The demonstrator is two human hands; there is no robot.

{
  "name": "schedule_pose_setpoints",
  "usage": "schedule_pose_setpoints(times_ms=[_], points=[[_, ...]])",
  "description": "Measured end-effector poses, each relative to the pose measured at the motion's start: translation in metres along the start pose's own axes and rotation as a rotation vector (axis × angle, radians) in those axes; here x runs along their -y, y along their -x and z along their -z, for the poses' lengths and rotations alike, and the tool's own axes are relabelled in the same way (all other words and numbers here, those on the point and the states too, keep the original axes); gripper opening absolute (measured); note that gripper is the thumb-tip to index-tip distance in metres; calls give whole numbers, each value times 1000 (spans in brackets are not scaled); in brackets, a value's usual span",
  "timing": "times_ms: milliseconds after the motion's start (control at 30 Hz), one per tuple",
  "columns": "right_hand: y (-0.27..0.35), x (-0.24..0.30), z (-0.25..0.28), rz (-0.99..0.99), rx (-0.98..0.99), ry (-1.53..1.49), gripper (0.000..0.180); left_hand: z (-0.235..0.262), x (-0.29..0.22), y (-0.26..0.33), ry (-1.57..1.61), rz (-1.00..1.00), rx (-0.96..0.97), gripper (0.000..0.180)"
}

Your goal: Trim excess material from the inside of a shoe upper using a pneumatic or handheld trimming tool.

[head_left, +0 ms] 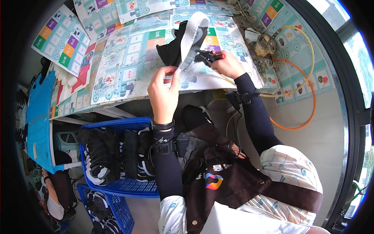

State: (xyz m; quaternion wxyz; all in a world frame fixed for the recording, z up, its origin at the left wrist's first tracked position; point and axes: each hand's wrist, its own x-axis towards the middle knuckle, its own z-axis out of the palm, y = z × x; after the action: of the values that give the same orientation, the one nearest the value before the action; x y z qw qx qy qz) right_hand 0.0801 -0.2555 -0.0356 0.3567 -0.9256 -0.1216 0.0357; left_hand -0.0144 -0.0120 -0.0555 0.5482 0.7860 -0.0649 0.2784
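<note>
The left hand [163, 91] pinches the white sole edge of a black shoe [183, 41] held above the table [128, 66]. The right hand [226, 64] grips a small red-handled tool [208, 55], maybe a cutter, at the shoe. If it slips, it may nick the fingers. The blue crate [117, 126] below holds more black shoes.

Colourful printed sheets [136, 58] cover the table [202, 93]; blue crates [117, 187] below.

A black shoe upper [176, 48] stands tilted on the paper-covered table, a grey-white strap [191, 33] arching over it; black, red-handled pliers [208, 55] touch it.
</note>
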Motion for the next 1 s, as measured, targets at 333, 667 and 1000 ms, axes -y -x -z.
schedule_pose_setpoints(times_ms=[333, 667, 1000], points=[[3, 9, -4, -15, 55, 2, 21, 2, 1, 2, 8, 11, -9, 16], [1, 9, -6, -47, 63, -34, 20, 4, 3, 1, -5, -21, -11, 19], [11, 17, -7, -1, -180, 7, 34, 1, 3, -4, -1, -23, 5, 17]])
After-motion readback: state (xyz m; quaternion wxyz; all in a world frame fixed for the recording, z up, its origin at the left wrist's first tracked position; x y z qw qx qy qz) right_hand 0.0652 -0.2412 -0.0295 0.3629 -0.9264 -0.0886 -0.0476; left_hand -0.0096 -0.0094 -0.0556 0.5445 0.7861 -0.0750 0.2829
